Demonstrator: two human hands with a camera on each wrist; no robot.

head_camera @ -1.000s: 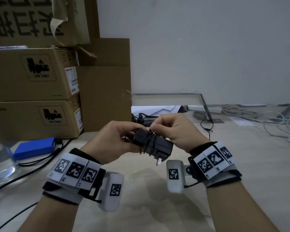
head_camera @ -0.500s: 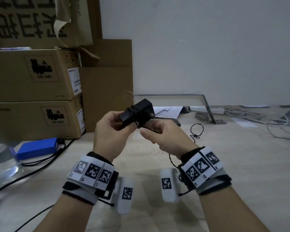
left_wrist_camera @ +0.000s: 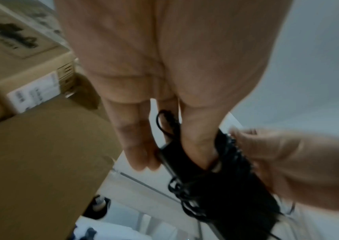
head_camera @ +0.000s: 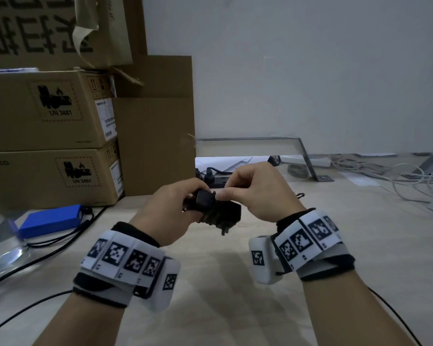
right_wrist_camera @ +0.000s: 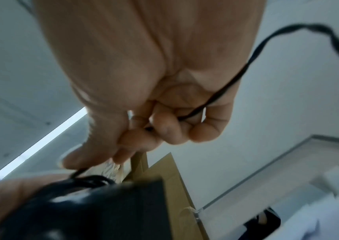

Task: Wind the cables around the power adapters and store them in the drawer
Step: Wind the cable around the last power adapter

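Left hand (head_camera: 171, 211) grips the mostly wound adapter (head_camera: 220, 213), right hand (head_camera: 258, 191) pinches the cable (right_wrist_camera: 232, 78) tail; storing remains.

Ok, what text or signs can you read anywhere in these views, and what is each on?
"UN 3481": battery hazard label on the upper cardboard box.
"UN 3481": the same label on the lower cardboard box.
Large printed characters on the top box: upside down, not legible.
White stickers on the box ends: too small.
Square coded markers on both wristbands: no words.
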